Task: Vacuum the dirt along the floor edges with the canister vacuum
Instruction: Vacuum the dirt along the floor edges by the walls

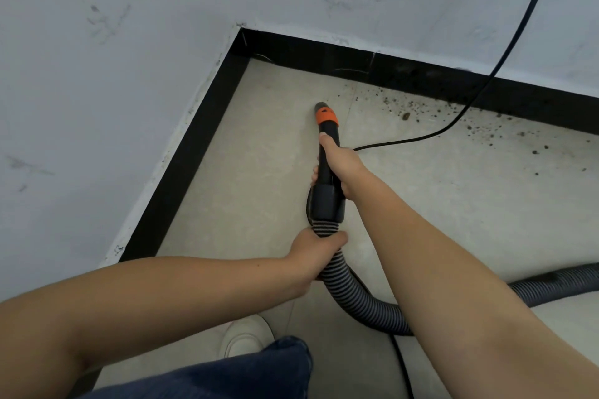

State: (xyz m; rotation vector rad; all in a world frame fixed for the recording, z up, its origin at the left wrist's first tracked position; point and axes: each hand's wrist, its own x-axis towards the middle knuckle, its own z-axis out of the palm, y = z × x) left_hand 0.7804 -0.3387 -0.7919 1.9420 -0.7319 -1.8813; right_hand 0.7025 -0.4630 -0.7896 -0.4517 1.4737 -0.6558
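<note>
A black vacuum nozzle [326, 126] with an orange collar points down at the beige tiled floor near a room corner. My right hand [340, 162] grips the nozzle's black tube from the right. Below it, my left hand [316, 251] holds the grey ribbed hose [356, 298] where it joins the tube. The hose curves down and runs off to the right edge. Dark dirt crumbs [421, 108] lie scattered along the black baseboard [324, 57] to the right of the nozzle tip. The canister itself is out of view.
A black power cord [479, 91] hangs from the wall at upper right and trails across the floor behind my right hand. White scuffed walls meet at the corner. My light shoe [244, 337] and blue-jeaned knee [252, 372] show at the bottom.
</note>
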